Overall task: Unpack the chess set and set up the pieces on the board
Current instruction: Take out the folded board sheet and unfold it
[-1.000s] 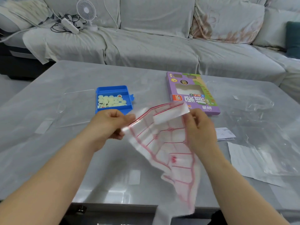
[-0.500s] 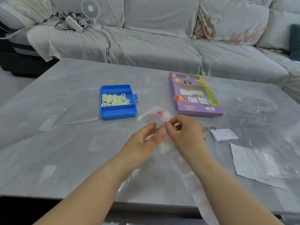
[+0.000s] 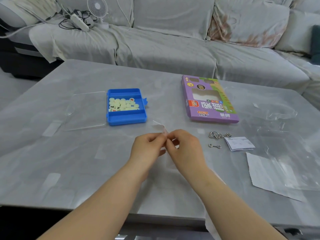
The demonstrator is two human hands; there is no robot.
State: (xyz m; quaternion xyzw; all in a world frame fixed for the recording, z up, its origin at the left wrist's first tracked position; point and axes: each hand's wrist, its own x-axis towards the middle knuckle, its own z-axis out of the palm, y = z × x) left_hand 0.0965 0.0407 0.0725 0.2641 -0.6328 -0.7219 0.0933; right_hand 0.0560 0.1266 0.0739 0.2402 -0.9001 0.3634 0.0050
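Over table (image 3: 69, 170) middle: pinching thin white sheet (image 3: 160, 126), likely paper board, between pressed-together fingertips of left hand (image 3: 149, 146) and right hand (image 3: 183, 148); not yet unfolded. Behind: blue case (image 3: 126, 118) open, round pieces (image 3: 122, 104) heaped in middle compartment, 0 placed

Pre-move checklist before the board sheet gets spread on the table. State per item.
1. Grip: left hand and right hand both pinch the board sheet: ok.
2. Sheet opened: bunched between the fingers, grid hidden: not ok.
3. Which side faces up: cannot tell.
4. Pieces ready: chess pieces sit in the middle compartment of the open blue tray: ok.
5. Space on the right: metal ring puzzles and leaflet lie beside the right hand, likely under a spread sheet: not ok.
6. Space ahead: the blue tray sits just beyond the hands and may crowd the sheet: cannot tell.
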